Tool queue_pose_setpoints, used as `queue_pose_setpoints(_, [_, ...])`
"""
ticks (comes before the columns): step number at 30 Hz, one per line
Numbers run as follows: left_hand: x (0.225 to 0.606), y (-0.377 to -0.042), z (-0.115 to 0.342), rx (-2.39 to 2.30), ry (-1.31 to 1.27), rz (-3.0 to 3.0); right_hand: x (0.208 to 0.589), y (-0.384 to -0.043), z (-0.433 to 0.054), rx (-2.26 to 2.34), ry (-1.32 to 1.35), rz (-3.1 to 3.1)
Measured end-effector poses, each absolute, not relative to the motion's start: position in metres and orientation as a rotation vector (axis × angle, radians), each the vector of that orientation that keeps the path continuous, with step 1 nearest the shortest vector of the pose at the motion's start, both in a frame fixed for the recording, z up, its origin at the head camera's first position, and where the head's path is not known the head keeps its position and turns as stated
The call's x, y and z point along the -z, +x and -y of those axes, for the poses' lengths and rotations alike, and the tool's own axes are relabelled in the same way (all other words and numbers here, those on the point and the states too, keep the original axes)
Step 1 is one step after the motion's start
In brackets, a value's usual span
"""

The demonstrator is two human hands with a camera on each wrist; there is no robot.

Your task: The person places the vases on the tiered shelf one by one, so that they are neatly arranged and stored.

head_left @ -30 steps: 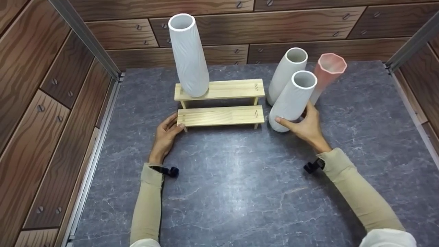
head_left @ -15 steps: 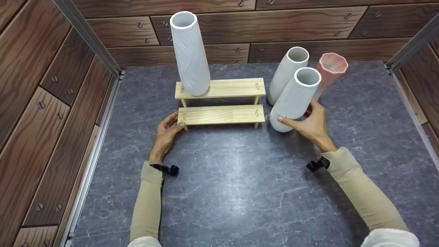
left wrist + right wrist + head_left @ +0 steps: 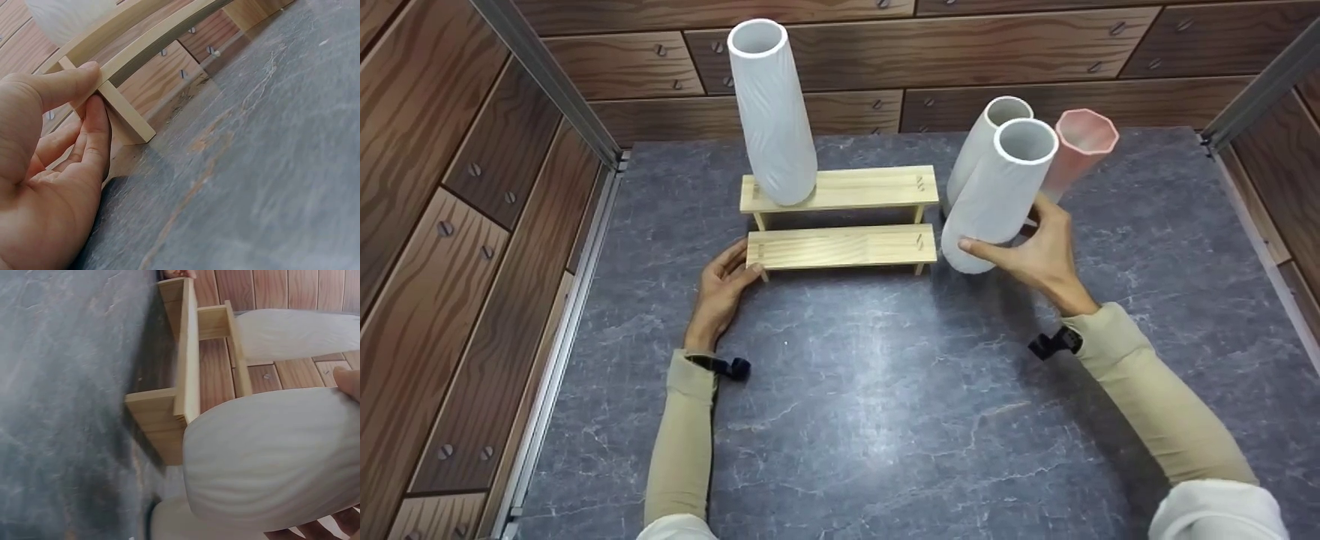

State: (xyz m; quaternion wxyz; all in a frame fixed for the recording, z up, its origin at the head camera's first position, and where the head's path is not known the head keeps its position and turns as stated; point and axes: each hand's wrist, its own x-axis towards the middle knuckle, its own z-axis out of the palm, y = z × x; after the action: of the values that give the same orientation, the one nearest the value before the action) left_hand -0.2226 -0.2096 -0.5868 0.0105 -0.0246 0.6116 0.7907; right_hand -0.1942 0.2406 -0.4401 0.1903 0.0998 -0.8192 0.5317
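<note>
Where the grey tabletop (image 3: pixel 847 420) meets its borders, a plank-patterned wall (image 3: pixel 997 52) closes the rear and a metal rail (image 3: pixel 561 345) follows the left edge. Open surface extends between the two sleeves, from the lower margin of the head view up to a low wooden front shelf (image 3: pixel 840 249); a further stretch lies to the right of the vases. Behind the front shelf is a higher back shelf (image 3: pixel 877 186), bearing a tall white vase (image 3: pixel 776 124) at its left end, with bare board continuing to the right. Just beyond the front shelf's right end is the held white vase (image 3: pixel 997 199), mouth upward; in the right wrist view its base appears raised off the tabletop. It overlaps a second white vase (image 3: pixel 966 161), contact between them being impossible to tell, and a pink vase (image 3: pixel 1072 169) with a faceted rim is near, to the right. Regarding pose, the right hand (image 3: pixel 1039 255) reaches inward from the right, thumb on the near side of the held white vase and fingers curled around its far side. Opposite, the left hand (image 3: pixel 724 289) points upward, thumb and fingers pinching the front shelf's left end.
</note>
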Motion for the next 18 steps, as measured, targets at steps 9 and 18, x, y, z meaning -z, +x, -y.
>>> queue_pose_setpoints(9, [0.589,-0.218,0.209,-2.472,-0.101,-1.909,0.432,-0.204,-0.229,-1.580,0.363,2.268])
queue_pose_setpoints(18, [0.586,-0.222,0.208,-2.472,-0.087,-1.916,0.428,-0.226,-0.214,-1.625,0.413,2.199])
